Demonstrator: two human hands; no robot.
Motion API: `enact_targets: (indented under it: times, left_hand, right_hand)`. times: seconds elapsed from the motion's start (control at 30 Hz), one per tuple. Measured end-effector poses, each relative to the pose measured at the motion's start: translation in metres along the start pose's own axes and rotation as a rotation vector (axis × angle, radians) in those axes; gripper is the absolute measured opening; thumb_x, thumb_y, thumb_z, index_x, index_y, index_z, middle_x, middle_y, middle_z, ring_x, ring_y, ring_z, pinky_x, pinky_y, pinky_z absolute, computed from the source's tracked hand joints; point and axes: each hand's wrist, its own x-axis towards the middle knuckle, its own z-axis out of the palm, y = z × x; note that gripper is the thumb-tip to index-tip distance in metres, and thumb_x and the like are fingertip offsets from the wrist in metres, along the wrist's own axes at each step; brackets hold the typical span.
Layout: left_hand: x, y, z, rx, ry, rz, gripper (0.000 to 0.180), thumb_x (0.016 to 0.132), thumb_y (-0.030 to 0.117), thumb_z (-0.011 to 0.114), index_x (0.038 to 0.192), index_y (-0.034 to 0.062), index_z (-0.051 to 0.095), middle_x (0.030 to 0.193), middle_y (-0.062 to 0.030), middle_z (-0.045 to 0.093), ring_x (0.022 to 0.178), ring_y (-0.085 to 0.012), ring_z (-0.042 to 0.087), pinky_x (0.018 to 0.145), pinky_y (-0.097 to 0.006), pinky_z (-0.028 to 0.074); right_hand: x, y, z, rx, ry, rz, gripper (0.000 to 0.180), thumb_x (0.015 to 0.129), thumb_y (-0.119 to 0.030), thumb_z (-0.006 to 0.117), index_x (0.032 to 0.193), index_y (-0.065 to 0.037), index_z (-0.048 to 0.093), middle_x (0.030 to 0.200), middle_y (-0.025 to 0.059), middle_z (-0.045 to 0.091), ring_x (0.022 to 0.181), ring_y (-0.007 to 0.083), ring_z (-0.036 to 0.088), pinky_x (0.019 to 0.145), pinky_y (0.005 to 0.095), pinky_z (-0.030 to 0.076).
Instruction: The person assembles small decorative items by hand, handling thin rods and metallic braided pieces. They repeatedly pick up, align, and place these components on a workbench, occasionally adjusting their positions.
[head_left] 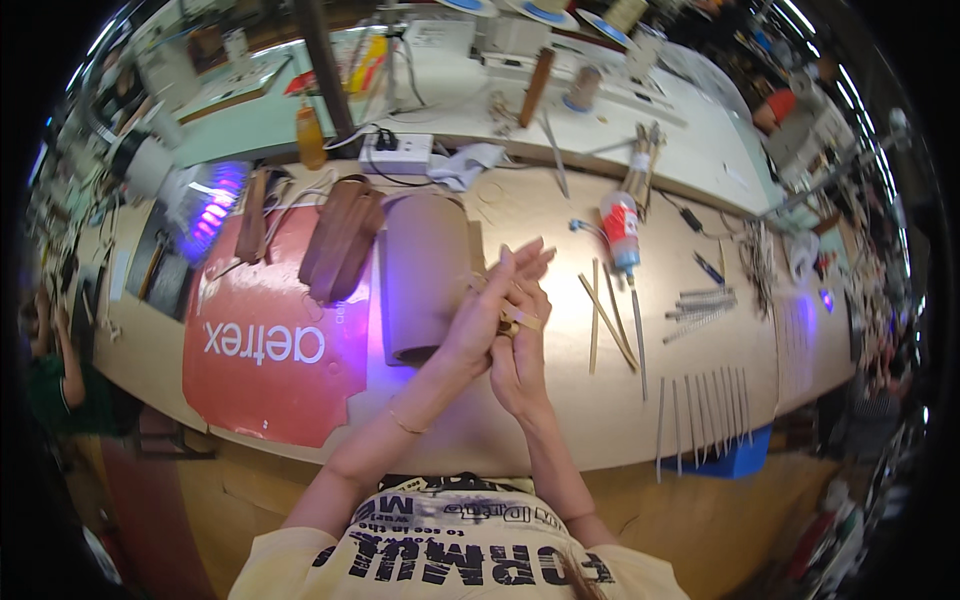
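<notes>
My left hand and my right hand are pressed together just right of a brown half-round block. Between them is a narrow tan strip, bent into a small loop. The left hand pinches it while some of its fingers stretch up and to the right. My right hand is curled around the strip from below, and the two hands partly hide it. To the right, several thin tan strips lie crossed on the tabletop.
Right of the strips are a red-and-white bottle with a long thin nozzle, grey rods and brushes. A red board with brown straps lies at left beside a lit lamp. A power strip sits behind the block.
</notes>
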Motion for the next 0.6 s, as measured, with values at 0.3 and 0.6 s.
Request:
enact_targets:
  times: [0.3, 0.6]
  left_hand:
    - [-0.003, -0.003, 0.008, 0.245, -0.021, 0.309, 0.056, 0.108, 0.038, 0.032, 0.145, -0.0029, 0.04, 0.152, -0.0161, 0.038, 0.142, -0.0197, 0.033, 0.114, -0.03, 0.027]
    - [-0.028, 0.012, 0.016, -0.13, -0.239, 0.352, 0.089, 0.097, 0.069, 0.021, 0.156, 0.0028, 0.008, 0.16, -0.0134, 0.023, 0.147, -0.0279, 0.021, 0.12, -0.038, 0.014]
  right_hand:
    - [0.039, -0.029, 0.013, 0.355, 0.284, 0.109, 0.026, 0.099, -0.019, 0.051, 0.116, 0.001, 0.053, 0.105, 0.0165, 0.05, 0.107, 0.0303, 0.045, 0.096, 0.0408, 0.036]
    - [0.063, -0.022, 0.001, 0.118, 0.137, -0.037, 0.048, 0.102, -0.021, 0.045, 0.147, -0.006, 0.042, 0.158, 0.0201, 0.02, 0.139, 0.029, 0.032, 0.108, 0.0364, 0.034]
